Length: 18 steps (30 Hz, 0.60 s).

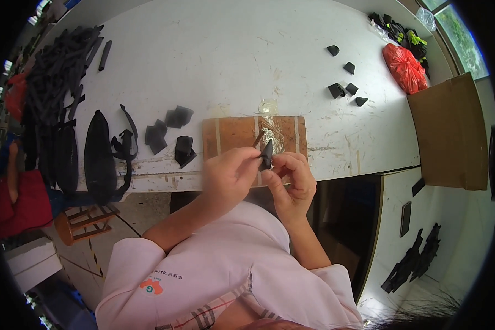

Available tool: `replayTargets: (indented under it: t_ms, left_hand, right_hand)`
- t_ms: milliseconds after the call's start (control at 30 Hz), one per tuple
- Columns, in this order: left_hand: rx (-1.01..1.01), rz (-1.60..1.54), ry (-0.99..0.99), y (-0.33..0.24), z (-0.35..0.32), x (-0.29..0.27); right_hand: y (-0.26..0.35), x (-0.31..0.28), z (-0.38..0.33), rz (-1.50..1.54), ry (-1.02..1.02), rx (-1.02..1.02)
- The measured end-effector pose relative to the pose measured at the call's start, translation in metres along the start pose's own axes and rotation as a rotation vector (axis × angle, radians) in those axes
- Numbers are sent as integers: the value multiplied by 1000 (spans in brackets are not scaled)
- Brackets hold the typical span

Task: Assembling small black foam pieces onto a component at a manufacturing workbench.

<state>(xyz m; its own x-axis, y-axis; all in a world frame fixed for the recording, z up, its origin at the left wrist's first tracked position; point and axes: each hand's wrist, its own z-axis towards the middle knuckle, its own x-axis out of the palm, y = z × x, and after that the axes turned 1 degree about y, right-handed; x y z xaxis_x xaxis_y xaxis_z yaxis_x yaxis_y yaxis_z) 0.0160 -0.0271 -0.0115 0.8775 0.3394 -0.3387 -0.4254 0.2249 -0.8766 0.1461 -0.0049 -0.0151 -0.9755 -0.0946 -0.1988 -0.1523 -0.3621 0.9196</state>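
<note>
A small black folded piece (266,155) is pinched between my two hands over the front of a brown board (231,129). My left hand (225,175) is closed on its left side, thumb and forefinger together. On the other side, my right hand (292,177) grips its lower right with thumb and fingertips. Whether it is cloth or foam I cannot tell. Pale tape strips cross the board, and a shiny glue-like patch (275,142) with a thin brown stick (260,137) lies just beyond the piece. Flat dark pieces (179,116) and a black stack (185,150) lie left of the board.
Several small folded black pieces (336,91) sit at the right, near a red plastic bag (405,68) and a cardboard box (448,132). Dark strips (60,71) are heaped at the left, above long black pouches (99,157). A co-worker's arm (12,170) shows at the far left, above a wooden stool (82,223).
</note>
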Motion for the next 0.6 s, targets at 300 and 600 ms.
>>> replayTargets:
  t_ms: [300,600]
  left_hand:
    - [244,155,21,7,-8,10]
    - [-226,309,-250,90,-22,-41]
  right_hand:
    - [-10,2,-1,-471,-38,-308]
    - [-41,-60,104,108,-235,189]
